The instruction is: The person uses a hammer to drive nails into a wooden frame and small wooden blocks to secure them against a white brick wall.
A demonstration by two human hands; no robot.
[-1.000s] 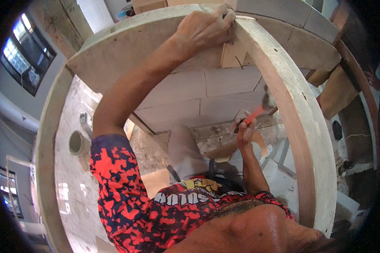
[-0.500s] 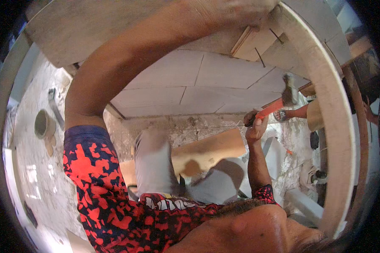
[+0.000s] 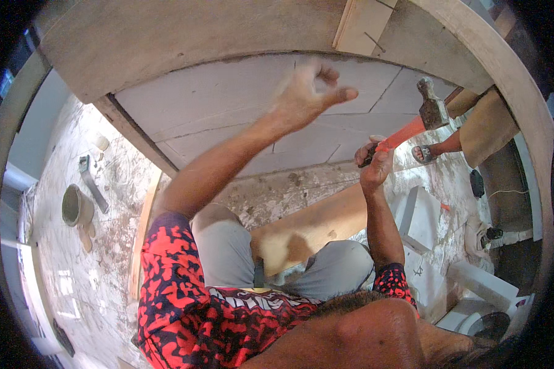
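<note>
My right hand [image 3: 375,161] grips a hammer [image 3: 412,127] by its dark lower grip. Its shaft is orange-red, and the worn metal head points up and to the right. My left hand [image 3: 308,95] is raised in front of a wall of pale blocks [image 3: 228,98], slightly blurred, with thumb and fingers apart and nothing visible in it. Above it a small light wooden piece [image 3: 360,27] lies against a large brownish board [image 3: 191,37]. A nail [image 3: 373,42] sticks out of that piece.
A long pale beam [image 3: 505,55] curves along the right. Another person's leg and sandalled foot [image 3: 426,154] stand at the right. A bucket [image 3: 77,206] and a handled tool [image 3: 93,184] are on the left floor. A plank [image 3: 314,212] and white blocks [image 3: 418,218] lie lower down.
My left hand has come down from the top by the beam and is now apart from it. The hammer stays in my right hand. The board and beam appear higher in the view.
</note>
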